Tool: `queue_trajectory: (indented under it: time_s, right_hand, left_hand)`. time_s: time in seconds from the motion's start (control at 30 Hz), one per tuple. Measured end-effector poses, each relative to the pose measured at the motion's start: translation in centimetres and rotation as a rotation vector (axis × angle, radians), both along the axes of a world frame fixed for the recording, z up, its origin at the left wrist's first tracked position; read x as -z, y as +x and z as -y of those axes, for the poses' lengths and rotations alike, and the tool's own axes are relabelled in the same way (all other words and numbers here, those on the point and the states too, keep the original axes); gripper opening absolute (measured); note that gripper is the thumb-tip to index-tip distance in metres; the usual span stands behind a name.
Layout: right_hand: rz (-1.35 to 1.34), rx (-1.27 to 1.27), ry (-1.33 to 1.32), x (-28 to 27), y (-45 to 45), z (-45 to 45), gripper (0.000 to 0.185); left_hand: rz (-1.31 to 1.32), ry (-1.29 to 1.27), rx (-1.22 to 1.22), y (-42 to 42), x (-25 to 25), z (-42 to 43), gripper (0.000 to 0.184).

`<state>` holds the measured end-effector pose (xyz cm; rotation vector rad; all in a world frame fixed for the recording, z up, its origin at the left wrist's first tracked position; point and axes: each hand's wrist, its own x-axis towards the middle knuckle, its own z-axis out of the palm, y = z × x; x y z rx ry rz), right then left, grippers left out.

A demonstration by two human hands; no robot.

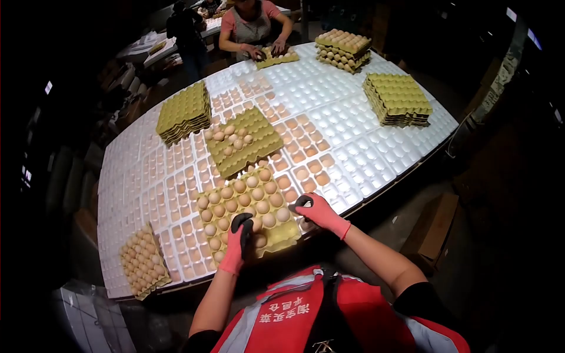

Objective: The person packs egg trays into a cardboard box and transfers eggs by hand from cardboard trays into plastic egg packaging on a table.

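My left hand (238, 240), in a pink glove with dark fingertips, is over a yellow-green pulp egg tray (283, 236) at the near edge of the table. Its fingers are curled among the brown eggs (269, 220); what they hold, if anything, is hidden. Just right of that tray is my right hand (319, 212), gloved alike, with thumb and fingers bent into a ring. Something pale shows inside the ring, too small to name. Many cups of the pulp tray hold eggs; several at its near right corner are bare.
White plastic egg trays (368, 159) cover the table, some holding eggs. Loose eggs (237, 143) lie on upturned pulp trays (247, 159). Tray stacks stand left (184, 112) and right (398, 97). A filled tray (143, 262) sits front left. Across the table, a person (253, 26) handles another tray.
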<state>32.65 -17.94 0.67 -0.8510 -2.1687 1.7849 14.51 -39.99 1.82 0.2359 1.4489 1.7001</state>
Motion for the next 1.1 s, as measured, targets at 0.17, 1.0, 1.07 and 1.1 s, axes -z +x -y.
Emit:
queue_trajectory:
  time_s: [0.17,1.0,1.07,1.1]
  right_hand:
    - [0.419,-0.402,1.160,0.3,-4.4,3.7,0.049]
    - [-0.410,0.298,-0.462,3.4,4.6,-15.5,0.046]
    - [-0.444,0.125,-0.493,2.5,2.4,-16.2,0.047]
    - [-0.414,0.024,-0.403,2.3,1.0,-16.4,0.047]
  left_hand:
    - [-0.619,-0.201,0.373,-2.3,-0.2,-2.7,0.031]
    - [-1.456,-0.571,0.410,16.5,4.5,-19.8,0.061]
    - [-1.605,-0.617,0.445,18.1,8.5,-18.4,0.062]
    - [-1.570,-0.652,0.446,18.4,9.0,-17.8,0.063]
